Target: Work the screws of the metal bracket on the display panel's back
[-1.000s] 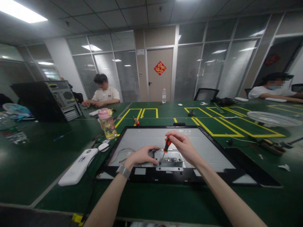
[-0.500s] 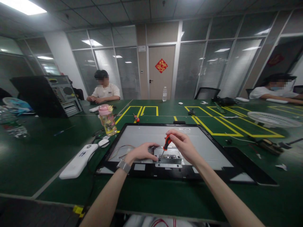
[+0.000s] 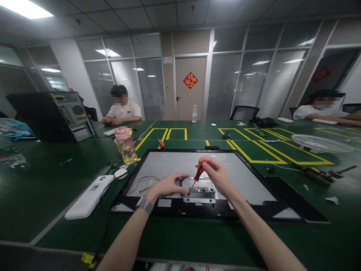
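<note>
A flat display panel [image 3: 242, 177] with a black frame lies back side up before me. On its lower middle sits a silver metal bracket [image 3: 208, 192]. My right hand [image 3: 218, 175] is closed around the red and black handle of a screwdriver [image 3: 200, 171]. The screwdriver leans, its tip down at the bracket's left end. My left hand [image 3: 166, 186], with a watch on its wrist, grips that end, thumb close to the tip and fingers curved behind. Whether a screw sits under the tip is too small to tell. Thin cables [image 3: 145, 180] run left of the bracket.
Left of the panel are a white handheld device [image 3: 87, 199] and a pink-lidded bottle [image 3: 126, 146]. A computer case [image 3: 47, 116] stands further left. A black slab [image 3: 296, 197] lies to the right, near a white round frame [image 3: 321, 145]. Two people sit across the table.
The view has shifted slightly, so the scene sits a little lower and further left. Both hands keep their places at the bracket, and the screwdriver is still in my right hand.
</note>
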A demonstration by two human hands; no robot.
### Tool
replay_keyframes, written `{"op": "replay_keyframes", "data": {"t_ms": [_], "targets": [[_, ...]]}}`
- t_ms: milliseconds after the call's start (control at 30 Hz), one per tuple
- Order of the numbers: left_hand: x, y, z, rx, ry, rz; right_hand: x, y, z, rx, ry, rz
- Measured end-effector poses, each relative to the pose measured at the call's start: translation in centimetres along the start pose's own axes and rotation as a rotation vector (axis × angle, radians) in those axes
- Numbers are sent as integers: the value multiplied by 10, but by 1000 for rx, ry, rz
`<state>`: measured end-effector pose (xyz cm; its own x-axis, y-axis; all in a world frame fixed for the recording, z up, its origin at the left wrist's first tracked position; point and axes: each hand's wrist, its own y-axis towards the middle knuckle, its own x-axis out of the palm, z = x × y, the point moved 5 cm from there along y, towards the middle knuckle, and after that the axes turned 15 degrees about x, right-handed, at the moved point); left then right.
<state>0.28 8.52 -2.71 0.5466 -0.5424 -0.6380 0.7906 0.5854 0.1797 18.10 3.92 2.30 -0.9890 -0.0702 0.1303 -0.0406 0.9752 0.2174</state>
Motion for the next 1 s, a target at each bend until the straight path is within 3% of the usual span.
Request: {"op": "replay_keyframes", "data": {"t_ms": [167, 300, 700, 1000], "targets": [[0, 3, 1, 47, -19, 16, 7, 10, -7, -8, -90, -89], [1, 4, 3, 84, 3, 19, 12, 7, -7, 43, -8, -174], [5, 7, -3, 106, 133, 107, 0, -9, 3, 121, 305, -139], [-8, 8, 3, 211, 370, 434, 3, -9, 3, 151, 331, -107]]}}
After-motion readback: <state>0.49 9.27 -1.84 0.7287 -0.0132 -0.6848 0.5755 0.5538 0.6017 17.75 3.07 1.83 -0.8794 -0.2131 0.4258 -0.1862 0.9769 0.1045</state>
